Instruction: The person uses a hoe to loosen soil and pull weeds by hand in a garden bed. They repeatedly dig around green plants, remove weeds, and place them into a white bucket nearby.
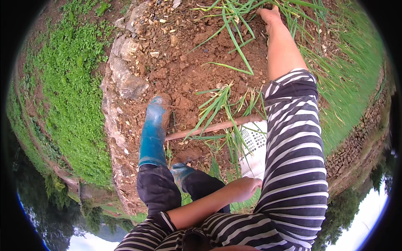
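Observation:
My right hand [270, 15] reaches out at the far top, low over the soil among long green onion leaves [235, 18]. Its fingertips are partly hidden there, so any grip is unclear. My left hand [246, 189] is close to my body, fingers curled at the near end of a white bag [253, 147] bearing dark print. My right sleeve covers part of that bag. More loose onion plants [220, 97] lie on the ground and across the bag. A wooden tool handle [216, 126] lies between my left boot and the bag.
A teal rubber boot [153, 135] stands on brown soil [188, 69], the other boot [181, 172] behind it. Pale rocks [125, 69] edge the bed at left, with leafy green plants [72, 94] beyond. Dense onion rows [348, 81] grow at right.

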`<state>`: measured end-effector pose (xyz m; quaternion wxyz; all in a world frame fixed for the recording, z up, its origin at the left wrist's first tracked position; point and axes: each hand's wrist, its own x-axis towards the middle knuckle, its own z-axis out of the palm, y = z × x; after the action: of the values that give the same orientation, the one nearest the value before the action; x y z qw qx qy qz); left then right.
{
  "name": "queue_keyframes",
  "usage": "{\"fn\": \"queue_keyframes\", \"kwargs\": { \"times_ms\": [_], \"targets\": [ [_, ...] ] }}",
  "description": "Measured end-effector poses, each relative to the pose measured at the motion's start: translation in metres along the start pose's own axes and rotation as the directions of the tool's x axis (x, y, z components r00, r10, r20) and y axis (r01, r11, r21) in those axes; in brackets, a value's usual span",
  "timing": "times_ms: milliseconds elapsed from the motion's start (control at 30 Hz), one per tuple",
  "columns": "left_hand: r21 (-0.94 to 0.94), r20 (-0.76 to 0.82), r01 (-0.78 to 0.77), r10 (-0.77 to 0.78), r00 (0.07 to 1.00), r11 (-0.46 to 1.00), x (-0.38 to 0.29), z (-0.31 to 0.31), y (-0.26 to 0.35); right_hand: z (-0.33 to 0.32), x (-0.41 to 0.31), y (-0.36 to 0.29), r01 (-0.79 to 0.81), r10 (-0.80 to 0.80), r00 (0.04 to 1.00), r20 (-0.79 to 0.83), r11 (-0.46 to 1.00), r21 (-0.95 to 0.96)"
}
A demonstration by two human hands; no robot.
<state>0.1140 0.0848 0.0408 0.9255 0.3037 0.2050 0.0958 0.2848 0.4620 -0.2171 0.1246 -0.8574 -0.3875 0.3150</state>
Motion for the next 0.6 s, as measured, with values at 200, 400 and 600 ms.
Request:
{"fn": "queue_keyframes", "kwargs": {
  "times_ms": [200, 400, 600],
  "targets": [
    [0.102, 0.105, 0.18, -0.19, 0.976, 0.978, 0.007, -0.021, 0.027, 0.009, -0.071, 0.003, 0.296, -0.266, 0.954, 0.139, 0.762, -0.576],
    [0.099, 0.18, 0.203, -0.219, 0.959, 0.974, 0.01, -0.022, 0.028, -0.022, -0.115, 0.016, 0.073, -0.022, 0.975, 0.221, 0.972, -0.221],
    [-0.03, 0.076, 0.139, -0.137, 0.988, 0.99, 0.012, 0.002, 0.003, 0.011, -0.062, -0.005, 0.217, -0.311, 0.906, 0.288, 0.924, 0.315]
  ]
}}
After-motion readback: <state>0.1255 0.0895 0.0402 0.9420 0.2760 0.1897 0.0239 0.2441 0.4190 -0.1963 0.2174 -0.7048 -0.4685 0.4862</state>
